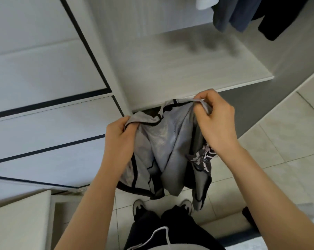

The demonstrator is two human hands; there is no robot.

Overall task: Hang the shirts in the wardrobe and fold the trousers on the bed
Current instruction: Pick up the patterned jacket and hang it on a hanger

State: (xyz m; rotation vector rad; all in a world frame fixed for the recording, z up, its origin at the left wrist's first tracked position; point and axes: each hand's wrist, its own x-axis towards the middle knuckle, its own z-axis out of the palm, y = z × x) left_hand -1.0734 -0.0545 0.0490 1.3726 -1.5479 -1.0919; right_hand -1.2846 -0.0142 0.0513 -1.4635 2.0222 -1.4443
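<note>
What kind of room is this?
Probably a bedroom or dressing area, at an open wardrobe: dark clothes hang above a pale shelf, and drawer fronts stand to its left.

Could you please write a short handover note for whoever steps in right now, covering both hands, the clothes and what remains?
Left hand: grips one upper edge of the grey garment.
Right hand: pinches the other upper edge. The garment hangs between the hands, off the floor, in front of the wardrobe shelf.
Done: several dark clothes already hang at the wardrobe's top right.
Left: no hanger shows in the grey garment, so it probably has yet to be hung. No bed or trousers for folding can be made out in this view.
</note>
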